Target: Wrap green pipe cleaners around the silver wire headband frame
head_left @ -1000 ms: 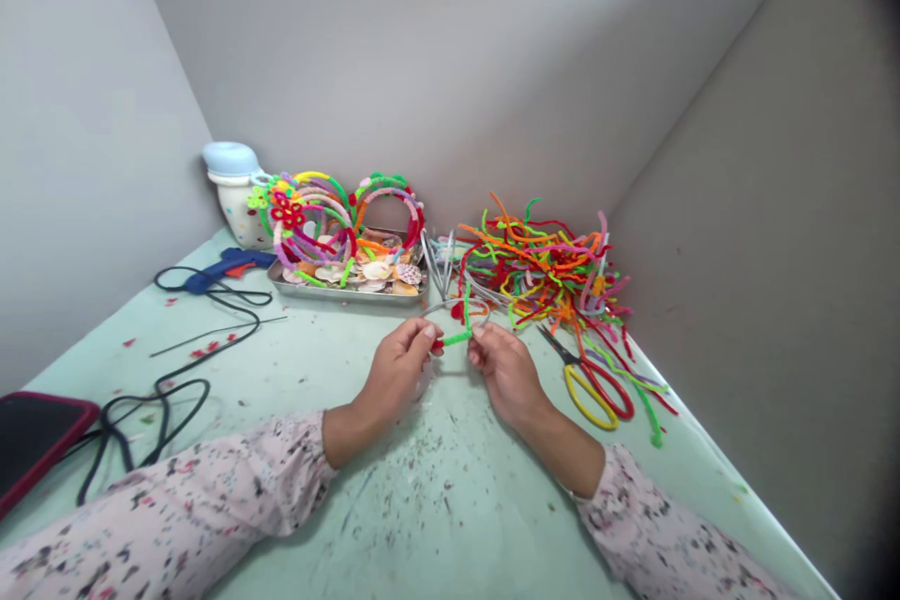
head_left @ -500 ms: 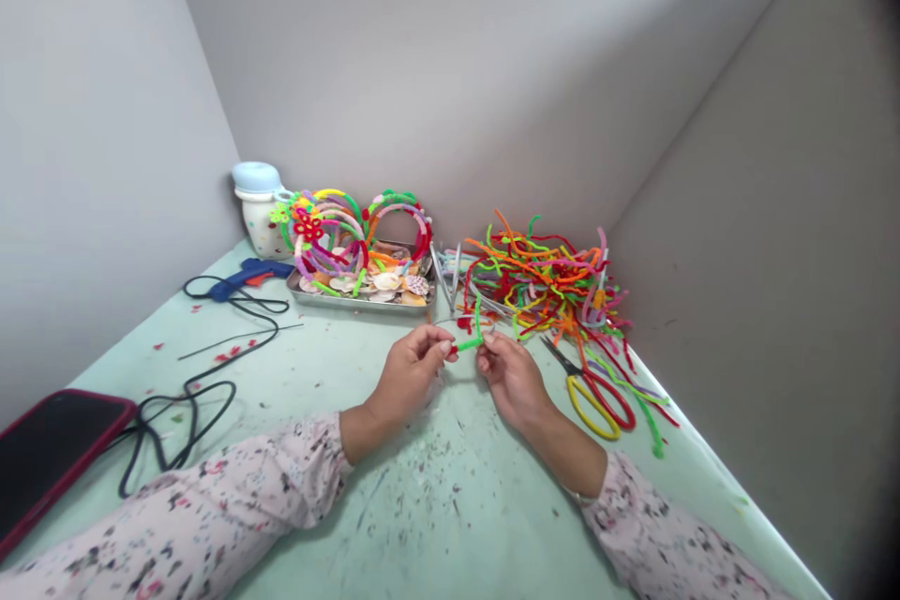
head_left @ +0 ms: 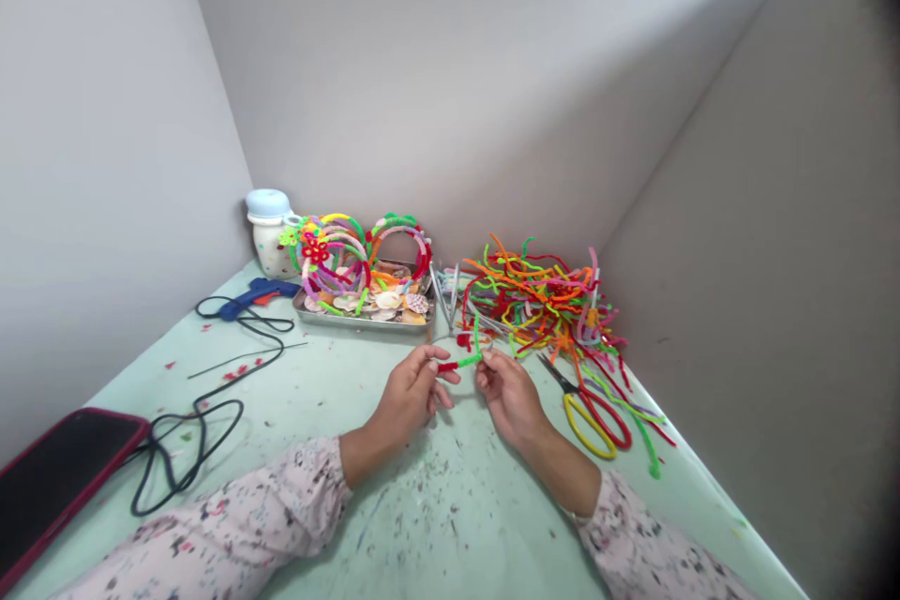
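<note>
Between my hands is a thin headband (head_left: 446, 367), its near stretch covered in red and green fuzzy wire. A green pipe cleaner (head_left: 476, 335) stands up from the covered part with its end loose. My left hand (head_left: 403, 390) pinches the red stretch between thumb and forefinger, its other fingers held apart. At the green stretch, near the foot of the upright pipe cleaner, the fingertips of my right hand (head_left: 512, 394) are closed. A thin grey arc of the band shows behind the fingers; the rest is partly hidden.
A metal tray (head_left: 366, 324) holds shells and several colourful wrapped headbands (head_left: 330, 258). Right of it lies a heap of pipe cleaners (head_left: 541, 295), with scissors (head_left: 589, 412) in front. On the left are a glue gun (head_left: 257, 295), a black cable (head_left: 203, 431), a phone (head_left: 70, 478) and a lidded cup (head_left: 271, 239).
My left hand has shifted its hold slightly left along the band, with its lower fingers spread, so more red shows. The right hand keeps its pinch. The whole view has tilted a little upward.
</note>
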The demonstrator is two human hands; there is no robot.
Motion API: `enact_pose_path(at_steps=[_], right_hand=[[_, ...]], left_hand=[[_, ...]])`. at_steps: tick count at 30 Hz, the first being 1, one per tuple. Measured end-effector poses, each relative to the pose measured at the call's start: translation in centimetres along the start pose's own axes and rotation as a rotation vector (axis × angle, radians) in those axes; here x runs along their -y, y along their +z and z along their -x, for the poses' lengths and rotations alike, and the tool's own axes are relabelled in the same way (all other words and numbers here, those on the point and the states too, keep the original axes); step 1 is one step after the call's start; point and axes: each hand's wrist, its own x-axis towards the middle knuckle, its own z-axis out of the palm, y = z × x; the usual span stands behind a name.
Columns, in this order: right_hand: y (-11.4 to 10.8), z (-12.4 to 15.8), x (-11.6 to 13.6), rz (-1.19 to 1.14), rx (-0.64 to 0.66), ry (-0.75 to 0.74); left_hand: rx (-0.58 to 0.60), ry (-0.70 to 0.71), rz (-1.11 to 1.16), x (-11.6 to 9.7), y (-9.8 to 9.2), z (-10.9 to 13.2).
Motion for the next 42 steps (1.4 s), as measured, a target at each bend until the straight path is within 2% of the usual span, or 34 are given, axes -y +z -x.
enact_pose_path(at_steps=[9, 16, 23, 42], right_hand=[[0.04, 0.06, 0.0, 0.03, 0.004, 0.028], [-0.13, 0.48, -0.58, 0.333, 0.083, 0.026], [0.13, 0.78, -0.16, 0.493, 0.144, -0.006], [0.74, 0.74, 0.19, 0.476, 0.134, 0.019]], left_hand=[[0.009, -0.045, 0.038, -0.2, -0.12, -0.38], [0.014, -0.024, -0.232, -0.7, -0.03, -0.22], [-0.015, 0.127, -0.393, -0.35, 0.11, -0.16], [0.001, 0.129, -0.365, 0.02, 0.04, -0.3]])
